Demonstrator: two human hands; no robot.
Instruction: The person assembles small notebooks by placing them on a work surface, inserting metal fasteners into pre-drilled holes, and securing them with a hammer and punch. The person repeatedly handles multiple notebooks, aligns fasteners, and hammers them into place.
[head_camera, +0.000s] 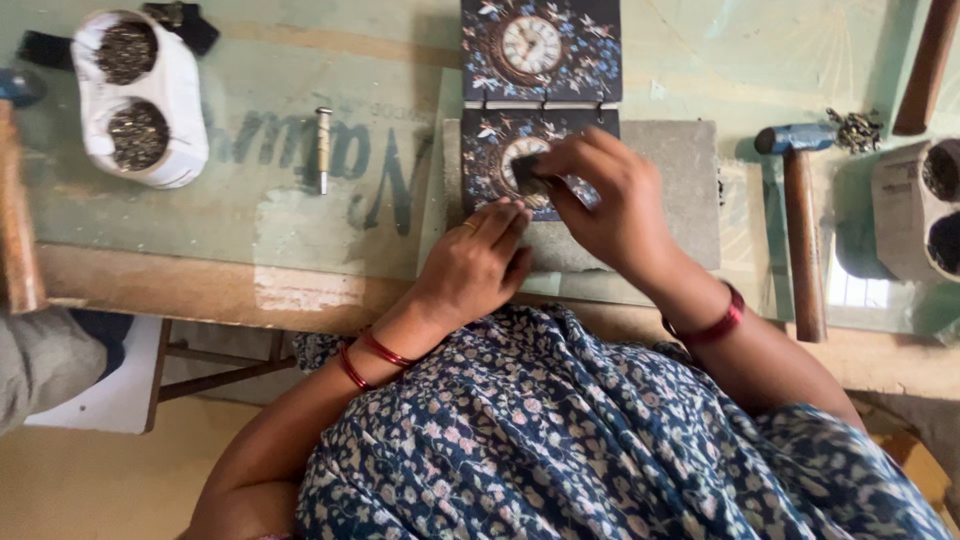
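A dark floral folder with a clock face printed on each panel lies open on the bench, its near panel resting on a grey stone slab. My right hand pinches a small dark metal piece against the near clock face. My left hand rests with fingertips on the near edge of that panel, fingers curled, holding nothing that shows. Red bangles circle both wrists.
A hammer with a blue head lies right of the slab. A metal punch lies to the left. A white two-cup holder of small metal bits stands far left, a similar holder at right. Another person's sleeve shows at lower left.
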